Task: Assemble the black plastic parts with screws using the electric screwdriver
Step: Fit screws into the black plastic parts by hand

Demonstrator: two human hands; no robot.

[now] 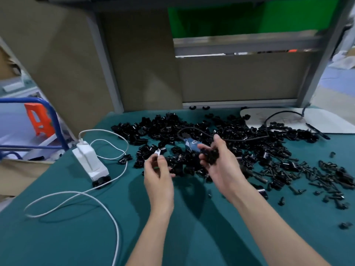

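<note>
A large heap of black plastic parts (pixel 192 129) covers the middle of the green table (pixel 76 237). Black screws (pixel 326 181) lie scattered at the right. The electric screwdriver (pixel 191 144), blue-bodied with a black cable (pixel 249 139), lies in the heap just beyond my hands. My right hand (pixel 217 166) is palm up, its fingers curled round a clump of black parts (pixel 210 156). My left hand (pixel 158 175) is beside it, fingers curled round a small white-ended piece (pixel 158 152); blur hides what it is.
A white power adapter (pixel 89 162) with a long white cable (pixel 107 208) lies at the left. A white board (pixel 330 121) sits at the back right. Cardboard panels (pixel 134 64) close the back. A blue cart frame (pixel 51 116) and an orange stool (pixel 41 120) stand off the table's left edge.
</note>
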